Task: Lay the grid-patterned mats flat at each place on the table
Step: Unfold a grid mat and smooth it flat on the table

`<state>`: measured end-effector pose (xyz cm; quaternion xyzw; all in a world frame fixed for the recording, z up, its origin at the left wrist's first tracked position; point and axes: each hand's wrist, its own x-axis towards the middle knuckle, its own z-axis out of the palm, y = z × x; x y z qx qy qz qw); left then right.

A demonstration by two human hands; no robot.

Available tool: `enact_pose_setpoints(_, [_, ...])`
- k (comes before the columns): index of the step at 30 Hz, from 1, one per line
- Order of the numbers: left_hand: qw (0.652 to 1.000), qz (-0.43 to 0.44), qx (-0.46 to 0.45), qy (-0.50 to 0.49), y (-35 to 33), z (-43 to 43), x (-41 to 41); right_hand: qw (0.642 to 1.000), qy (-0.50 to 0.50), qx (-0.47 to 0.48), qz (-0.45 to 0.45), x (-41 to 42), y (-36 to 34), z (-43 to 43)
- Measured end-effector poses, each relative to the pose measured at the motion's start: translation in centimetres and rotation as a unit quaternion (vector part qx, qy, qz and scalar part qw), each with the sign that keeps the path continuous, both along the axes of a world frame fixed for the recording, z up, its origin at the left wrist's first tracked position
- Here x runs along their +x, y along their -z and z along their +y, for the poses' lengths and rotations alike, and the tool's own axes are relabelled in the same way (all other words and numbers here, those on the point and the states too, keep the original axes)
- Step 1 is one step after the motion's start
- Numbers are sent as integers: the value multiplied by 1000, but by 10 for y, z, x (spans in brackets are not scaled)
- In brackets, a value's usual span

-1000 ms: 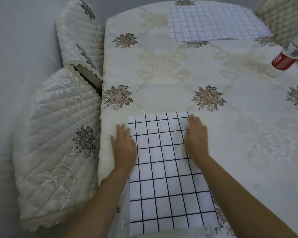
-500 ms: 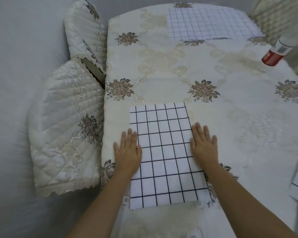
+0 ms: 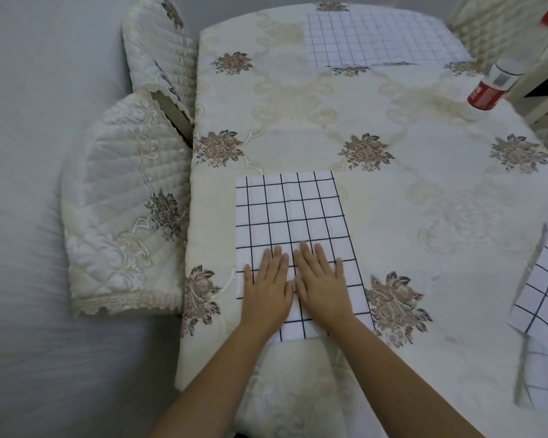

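Head view. Cream floral cloth covers the table (image 3: pixel 298 115), with quilted chairs drawn up at the frame's left (image 3: pixel 117 216) and bottom (image 3: pixel 291 399).

Item under work: near mat (image 3: pixel 291 210), centre of the frame. It lies wholly on the table, its near edge at the table's near edge.

Hands: left hand (image 3: pixel 268 287) and right hand (image 3: pixel 321 284) rest side by side, thumbs almost touching, on the near half of that mat. Both are flat, palms down, fingers straight and slightly spread. Neither grips anything.

Change noted:
- One second ago the mat's near part overhung the table edge, and the hands pressed its two side borders higher up.
- Half a second ago the whole mat was on the table, hands well apart on its sides.
- Now both hands have come in to the middle.

Assessment: placing appears done and this is the smoothing stage. A faint lengthwise crease shows above the fingers. A stroke outward from the centre would likely clear it.

Other places:
- Far mat (image 3: pixel 377 39), top of the frame, lies flat.
- Right mat (image 3: pixel 544 279), at the right edge, is blurred and cut off. Whether it is flat cannot be told, so it should be checked.

Also present: a red-and-white bottle (image 3: pixel 494 80), upper right, well apart from the mats.
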<state>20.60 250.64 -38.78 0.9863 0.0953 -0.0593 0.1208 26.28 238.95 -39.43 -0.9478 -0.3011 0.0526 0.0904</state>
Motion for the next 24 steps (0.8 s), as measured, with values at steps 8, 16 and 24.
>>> enact_pose_setpoints(8, [995, -43, 19, -83, 8, 32, -38, 990, 135, 10, 30, 17, 1, -64])
enact_pose_setpoints(16, [982, -148, -42, -110, 12, 31, -48, 943, 285, 133, 107, 10, -9, -76])
enact_pose_setpoints(24, [998, -38, -38, 43, -4, -33, -29, 997, 48, 56, 35, -42, -8, -23])
